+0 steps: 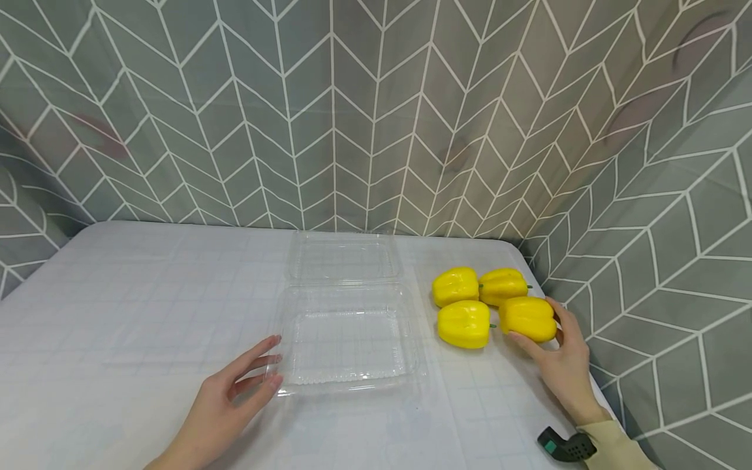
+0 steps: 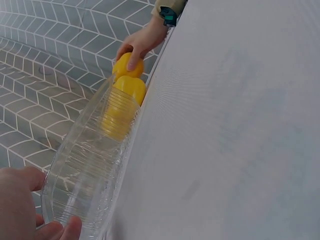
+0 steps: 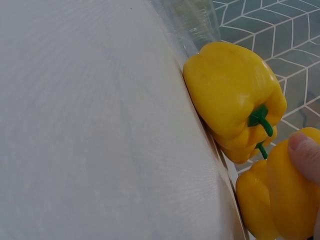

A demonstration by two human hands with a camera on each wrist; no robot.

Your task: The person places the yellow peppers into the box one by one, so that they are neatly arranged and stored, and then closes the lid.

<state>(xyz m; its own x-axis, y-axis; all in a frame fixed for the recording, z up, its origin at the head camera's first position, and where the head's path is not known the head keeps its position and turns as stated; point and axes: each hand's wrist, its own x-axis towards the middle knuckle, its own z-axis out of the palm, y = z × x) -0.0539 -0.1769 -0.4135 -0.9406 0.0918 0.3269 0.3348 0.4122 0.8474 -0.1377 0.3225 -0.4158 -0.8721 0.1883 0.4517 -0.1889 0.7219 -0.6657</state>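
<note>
On the counter (image 1: 117, 313), the right hand (image 1: 565, 365) pinched a yellow bell pepper (image 1: 527, 318) beside three other peppers (image 1: 463, 324); I feared its glossy skin might slip. The left hand (image 1: 220, 398), fingers loosely spread, touched the clear clamshell container (image 1: 352, 384), which a careless nudge could have skidded.

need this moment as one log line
right hand: grips glossy yellow bell pepper | left hand: at left rim of clear rectangular plastic container, lid open | three other yellow bell peppers: on white table

the head view is evenly bright, shadow soft beneath the left hand (image 1: 214, 405) at lower left, both wrist views dimmer.
</note>
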